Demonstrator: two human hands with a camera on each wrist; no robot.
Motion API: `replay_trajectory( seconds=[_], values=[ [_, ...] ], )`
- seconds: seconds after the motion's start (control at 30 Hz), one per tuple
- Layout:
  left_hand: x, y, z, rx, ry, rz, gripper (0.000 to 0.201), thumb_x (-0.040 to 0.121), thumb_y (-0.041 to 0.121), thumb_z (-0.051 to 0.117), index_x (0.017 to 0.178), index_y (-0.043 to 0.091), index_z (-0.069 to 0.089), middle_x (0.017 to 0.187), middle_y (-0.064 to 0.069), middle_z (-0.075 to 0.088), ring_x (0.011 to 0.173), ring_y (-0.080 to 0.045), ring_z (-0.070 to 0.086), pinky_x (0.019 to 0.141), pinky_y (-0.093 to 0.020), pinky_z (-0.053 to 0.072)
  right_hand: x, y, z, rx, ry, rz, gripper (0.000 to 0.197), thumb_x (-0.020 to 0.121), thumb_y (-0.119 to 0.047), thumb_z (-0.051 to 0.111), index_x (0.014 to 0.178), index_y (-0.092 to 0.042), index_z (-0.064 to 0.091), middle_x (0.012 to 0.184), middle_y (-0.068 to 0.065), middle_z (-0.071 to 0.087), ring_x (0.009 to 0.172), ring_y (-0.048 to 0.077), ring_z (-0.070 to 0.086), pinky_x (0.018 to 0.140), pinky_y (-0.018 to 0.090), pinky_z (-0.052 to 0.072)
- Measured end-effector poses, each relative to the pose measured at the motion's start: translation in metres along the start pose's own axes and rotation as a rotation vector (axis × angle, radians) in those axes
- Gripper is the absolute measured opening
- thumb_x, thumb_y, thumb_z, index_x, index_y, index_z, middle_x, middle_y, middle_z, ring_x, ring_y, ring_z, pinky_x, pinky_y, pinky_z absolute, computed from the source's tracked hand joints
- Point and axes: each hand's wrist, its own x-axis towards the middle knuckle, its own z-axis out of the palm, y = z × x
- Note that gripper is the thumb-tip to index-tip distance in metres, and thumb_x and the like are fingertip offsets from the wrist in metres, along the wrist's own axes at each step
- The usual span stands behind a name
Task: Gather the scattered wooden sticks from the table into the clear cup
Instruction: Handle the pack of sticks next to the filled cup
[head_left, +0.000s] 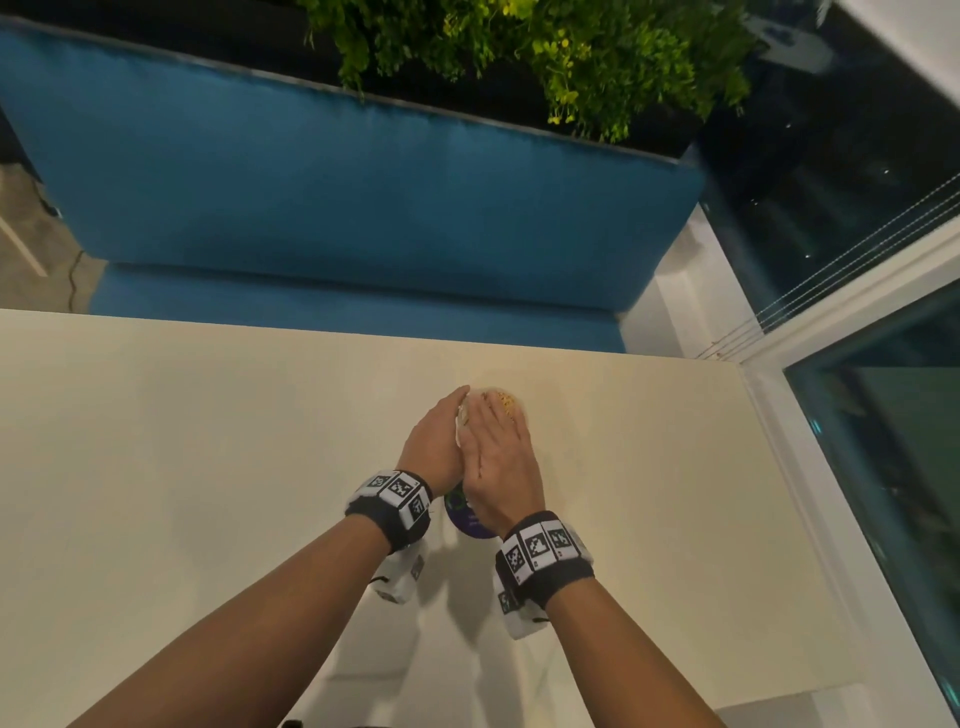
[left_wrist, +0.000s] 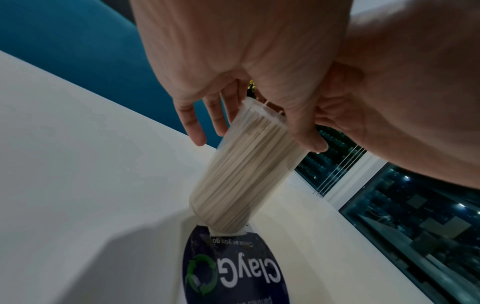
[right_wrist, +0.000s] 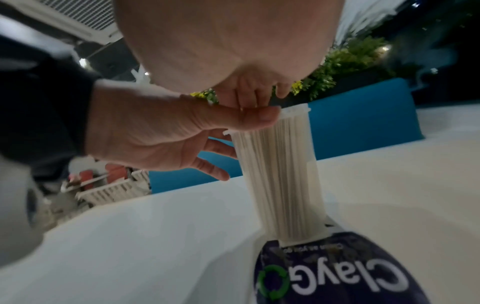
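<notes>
A clear cup (left_wrist: 246, 174) packed with upright wooden sticks (head_left: 506, 401) stands on the white table (head_left: 208, 441), at the far edge of a round dark blue sticker (right_wrist: 337, 267). My left hand (head_left: 436, 441) holds the cup near its rim: the thumb (right_wrist: 259, 118) lies against the rim and the fingers (left_wrist: 193, 127) reach down its far side. My right hand (head_left: 498, 457) lies flat over the cup's mouth, fingers (right_wrist: 246, 92) straight on the stick tips. No loose sticks show on the table.
A blue bench (head_left: 363, 197) runs along the table's far edge, with green plants (head_left: 545, 47) above it. A white window frame (head_left: 810, 467) and dark glass border the table on the right.
</notes>
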Motion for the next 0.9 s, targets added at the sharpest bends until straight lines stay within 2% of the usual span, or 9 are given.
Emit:
replay_trajectory(
  seconds=[0.07,0.2,0.3,0.37,0.5,0.6,0.7,0.8,0.9],
  values=[
    [-0.002,0.003,0.000,-0.009,0.008,-0.008,0.055,0.100,0.033,0.052,0.152,0.023,0.037,0.154,0.000,0.047,0.137,-0.021,0.049,0.116,-0.043,0.040,-0.002,0.001,0.003,0.017,0.041,0.018,0.056,0.111,-0.034,0.022,0.158,-0.008,0.036,0.168,0.007,0.029,0.158,0.016,0.014,0.129,0.043,0.009],
    [-0.002,0.001,0.000,-0.007,-0.008,-0.010,0.062,0.096,0.029,0.060,0.153,0.024,0.035,0.154,0.000,0.047,0.137,-0.021,0.048,0.115,-0.044,0.040,-0.005,0.004,0.007,-0.060,-0.033,0.071,0.074,0.107,-0.049,-0.001,0.160,-0.009,0.031,0.168,0.005,0.027,0.158,0.014,0.013,0.129,0.040,0.006],
    [0.000,-0.003,0.001,0.000,0.001,0.000,0.064,0.095,0.027,0.061,0.153,0.024,0.034,0.155,0.000,0.046,0.138,-0.021,0.048,0.115,-0.043,0.040,-0.002,0.000,0.006,-0.003,0.043,0.081,0.065,0.110,-0.043,0.010,0.160,-0.007,0.032,0.169,0.006,0.024,0.158,0.015,0.013,0.129,0.040,0.008],
    [0.000,-0.004,0.003,0.011,-0.004,-0.001,0.067,0.095,0.029,0.061,0.154,0.025,0.031,0.157,0.000,0.044,0.140,-0.021,0.047,0.115,-0.045,0.040,-0.002,0.001,0.008,0.003,-0.006,0.082,0.063,0.110,-0.042,0.012,0.162,-0.009,0.026,0.170,0.004,0.020,0.159,0.013,0.007,0.129,0.040,0.005],
    [-0.009,-0.013,-0.003,0.072,-0.145,-0.028,0.103,0.080,0.044,0.073,0.159,0.022,0.011,0.163,-0.001,0.030,0.145,-0.021,0.037,0.116,-0.047,0.038,-0.002,0.001,0.004,0.101,-0.046,0.115,0.058,0.110,-0.035,0.022,0.161,-0.008,0.029,0.170,0.005,0.023,0.158,0.014,0.010,0.129,0.038,0.003],
    [-0.038,-0.038,-0.021,0.246,-0.130,0.043,0.075,0.090,0.035,0.066,0.153,0.015,0.032,0.153,-0.005,0.043,0.139,-0.021,0.044,0.114,-0.043,0.039,-0.010,-0.008,-0.012,0.178,0.153,0.076,0.045,0.098,-0.016,0.044,0.139,-0.003,0.058,0.149,0.010,0.054,0.143,0.026,0.041,0.121,0.043,0.028],
    [-0.087,-0.081,-0.043,0.397,-0.018,0.091,0.034,0.092,0.012,0.059,0.125,0.021,0.063,0.121,0.001,0.065,0.114,-0.022,0.059,0.099,-0.041,0.048,-0.032,-0.024,-0.013,0.297,0.224,-0.003,0.027,0.090,-0.004,0.052,0.108,-0.012,0.070,0.112,0.000,0.066,0.110,0.022,0.056,0.105,0.033,0.040],
    [-0.147,-0.122,-0.053,0.513,0.026,0.110,0.029,0.084,0.005,0.058,0.102,0.025,0.070,0.102,0.006,0.067,0.096,-0.021,0.062,0.083,-0.036,0.052,-0.070,-0.043,0.011,0.398,0.011,-0.076,0.022,0.092,-0.002,0.055,0.102,-0.016,0.069,0.104,-0.005,0.064,0.103,0.016,0.055,0.098,0.030,0.044],
    [-0.202,-0.149,-0.052,0.570,-0.020,0.203,0.027,0.086,0.025,0.048,0.100,0.025,0.071,0.107,0.006,0.066,0.094,-0.020,0.064,0.078,-0.032,0.053,-0.113,-0.060,0.054,0.351,-0.265,-0.171,0.032,0.093,-0.008,0.054,0.122,-0.015,0.067,0.126,-0.001,0.064,0.119,0.019,0.054,0.104,0.037,0.046]
  ],
)
